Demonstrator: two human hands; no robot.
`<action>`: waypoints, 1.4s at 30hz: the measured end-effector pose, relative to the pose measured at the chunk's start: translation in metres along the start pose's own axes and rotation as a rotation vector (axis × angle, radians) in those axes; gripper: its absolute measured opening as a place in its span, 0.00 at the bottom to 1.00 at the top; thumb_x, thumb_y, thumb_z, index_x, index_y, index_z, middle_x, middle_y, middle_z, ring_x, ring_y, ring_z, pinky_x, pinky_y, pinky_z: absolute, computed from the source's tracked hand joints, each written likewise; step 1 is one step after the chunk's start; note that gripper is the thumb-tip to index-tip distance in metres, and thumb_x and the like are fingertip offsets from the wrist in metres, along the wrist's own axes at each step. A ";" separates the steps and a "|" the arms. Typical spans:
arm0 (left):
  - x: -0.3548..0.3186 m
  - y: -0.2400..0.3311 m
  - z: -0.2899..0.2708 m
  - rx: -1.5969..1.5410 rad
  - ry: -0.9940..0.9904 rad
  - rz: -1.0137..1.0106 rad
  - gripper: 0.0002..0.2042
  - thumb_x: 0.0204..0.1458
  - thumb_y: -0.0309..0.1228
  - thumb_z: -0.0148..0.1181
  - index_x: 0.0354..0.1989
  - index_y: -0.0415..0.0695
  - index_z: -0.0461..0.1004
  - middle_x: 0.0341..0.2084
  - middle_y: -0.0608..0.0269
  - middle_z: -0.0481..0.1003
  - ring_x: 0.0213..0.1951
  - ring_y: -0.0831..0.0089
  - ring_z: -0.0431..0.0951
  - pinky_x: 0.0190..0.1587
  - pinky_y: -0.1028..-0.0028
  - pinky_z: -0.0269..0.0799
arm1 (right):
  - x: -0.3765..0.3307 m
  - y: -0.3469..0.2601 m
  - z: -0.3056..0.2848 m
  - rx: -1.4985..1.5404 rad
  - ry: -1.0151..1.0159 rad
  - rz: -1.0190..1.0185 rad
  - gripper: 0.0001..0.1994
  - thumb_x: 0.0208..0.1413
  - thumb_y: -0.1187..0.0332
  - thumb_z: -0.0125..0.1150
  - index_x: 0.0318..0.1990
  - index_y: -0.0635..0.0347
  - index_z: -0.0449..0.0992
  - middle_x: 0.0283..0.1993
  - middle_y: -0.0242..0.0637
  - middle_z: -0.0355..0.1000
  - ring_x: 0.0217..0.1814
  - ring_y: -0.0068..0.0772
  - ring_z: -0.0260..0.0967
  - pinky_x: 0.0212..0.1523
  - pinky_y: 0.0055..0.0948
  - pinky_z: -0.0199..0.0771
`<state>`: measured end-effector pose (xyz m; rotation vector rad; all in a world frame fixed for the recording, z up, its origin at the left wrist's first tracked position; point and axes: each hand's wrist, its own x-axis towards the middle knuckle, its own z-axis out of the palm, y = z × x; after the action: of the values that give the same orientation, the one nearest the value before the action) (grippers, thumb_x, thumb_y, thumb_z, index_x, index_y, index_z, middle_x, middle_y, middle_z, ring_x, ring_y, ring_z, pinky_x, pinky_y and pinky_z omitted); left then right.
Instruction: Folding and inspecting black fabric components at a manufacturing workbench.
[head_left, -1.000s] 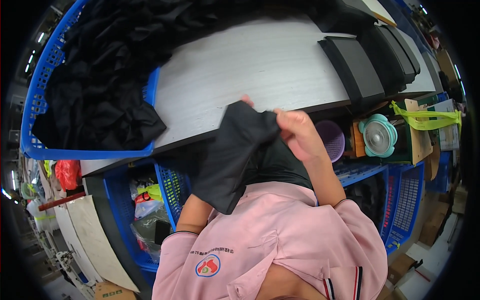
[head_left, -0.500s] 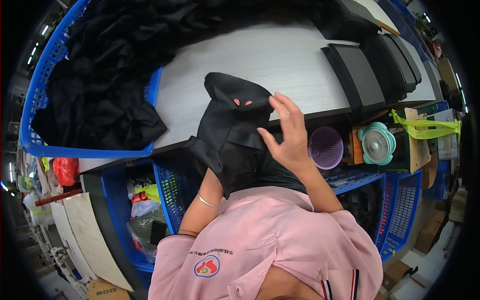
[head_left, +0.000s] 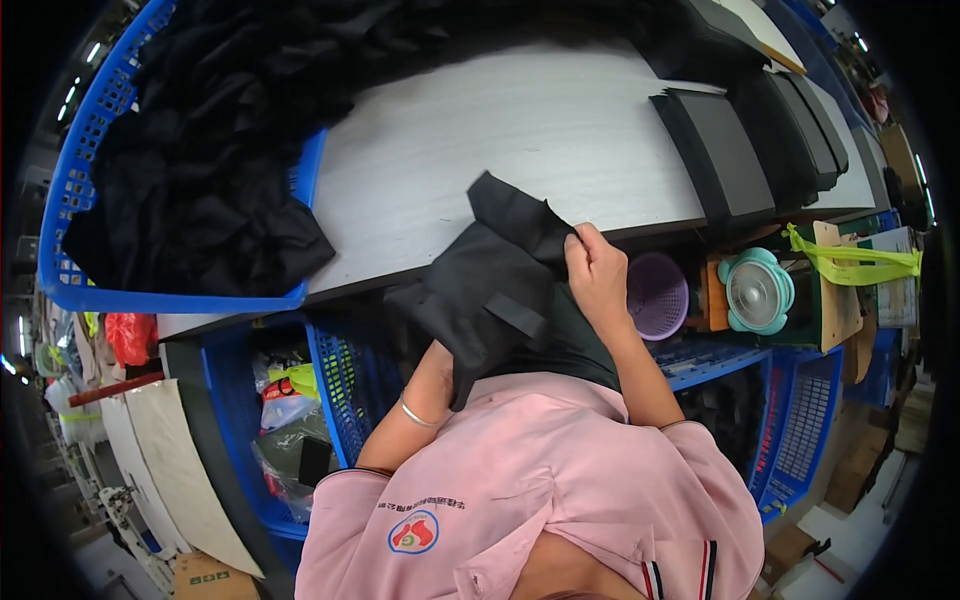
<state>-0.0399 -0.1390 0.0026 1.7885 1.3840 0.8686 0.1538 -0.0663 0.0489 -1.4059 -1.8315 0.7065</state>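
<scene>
A sewn black cloth piece [head_left: 495, 270], with a small strap or tab on its front, hangs over my lap at the table's front edge. My right hand [head_left: 597, 272] pinches its upper right corner, the fingers closed. From below, my left hand [head_left: 436, 370] reaches into or behind the cloth. Only its wrist side shows, above a silver bangle [head_left: 416, 414]; its fingers are covered by the fabric. The upper flap of the cloth stands up and folds over toward the right hand.
A blue basket [head_left: 180, 302] heaped with black cloth [head_left: 215, 220] sits at left on the pale table [head_left: 520, 120]. Stacks of black and grey panels [head_left: 720, 150] lie at right. Below them are a purple bin [head_left: 658, 300], a turquoise fan [head_left: 755, 290] and blue crates [head_left: 800, 430].
My right hand has gone from open fingers beside the cloth to gripping its corner. The cloth has shifted right and its top flap has turned; two left fingertips are no longer visible.
</scene>
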 end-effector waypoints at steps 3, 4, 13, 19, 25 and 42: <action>-0.002 0.001 -0.009 -0.026 0.044 -0.092 0.20 0.64 0.32 0.52 0.63 0.39 0.66 0.58 0.57 0.70 0.57 0.69 0.72 0.60 0.70 0.69 | -0.003 -0.020 0.006 -0.009 0.093 -0.183 0.08 0.56 0.73 0.60 0.43 0.61 0.77 0.30 0.48 0.73 0.31 0.48 0.74 0.31 0.34 0.72; -0.007 0.003 -0.006 -0.107 0.070 -0.135 0.19 0.64 0.32 0.52 0.62 0.39 0.67 0.57 0.57 0.71 0.56 0.69 0.73 0.59 0.70 0.69 | -0.003 -0.025 0.009 -0.023 0.151 -0.286 0.09 0.56 0.72 0.61 0.45 0.60 0.77 0.34 0.47 0.75 0.34 0.47 0.75 0.33 0.33 0.73; 0.002 -0.023 -0.050 -1.036 0.171 -0.192 0.17 0.59 0.34 0.59 0.54 0.41 0.74 0.49 0.60 0.77 0.48 0.72 0.77 0.51 0.70 0.74 | 0.015 -0.009 -0.066 0.491 -0.341 -0.274 0.06 0.44 0.74 0.58 0.26 0.70 0.72 0.46 0.39 0.70 0.57 0.32 0.66 0.63 0.34 0.59; 0.039 0.005 -0.039 -1.263 0.382 -0.224 0.15 0.66 0.34 0.50 0.53 0.38 0.76 0.48 0.62 0.77 0.50 0.74 0.76 0.58 0.73 0.68 | 0.135 0.013 -0.042 0.414 0.043 -0.192 0.09 0.64 0.71 0.57 0.42 0.71 0.75 0.44 0.34 0.70 0.41 0.20 0.66 0.43 0.21 0.66; 0.023 0.001 -0.038 -0.848 0.394 -0.312 0.15 0.62 0.28 0.57 0.54 0.35 0.75 0.50 0.59 0.77 0.47 0.73 0.78 0.50 0.77 0.74 | 0.097 0.037 -0.013 0.261 0.341 0.019 0.09 0.65 0.70 0.56 0.44 0.66 0.78 0.37 0.36 0.75 0.34 0.22 0.74 0.36 0.23 0.73; 0.128 -0.009 -0.031 -1.331 -0.034 -0.318 0.17 0.57 0.24 0.60 0.55 0.37 0.71 0.48 0.60 0.76 0.50 0.72 0.76 0.56 0.72 0.71 | 0.049 0.035 0.007 1.558 -0.415 0.485 0.20 0.61 0.65 0.64 0.59 0.56 0.68 0.50 0.30 0.74 0.49 0.21 0.72 0.52 0.25 0.72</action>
<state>-0.0445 -0.0089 0.0220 0.5360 0.6629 1.1475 0.1603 -0.0096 0.0279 -0.5485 -0.5803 2.1221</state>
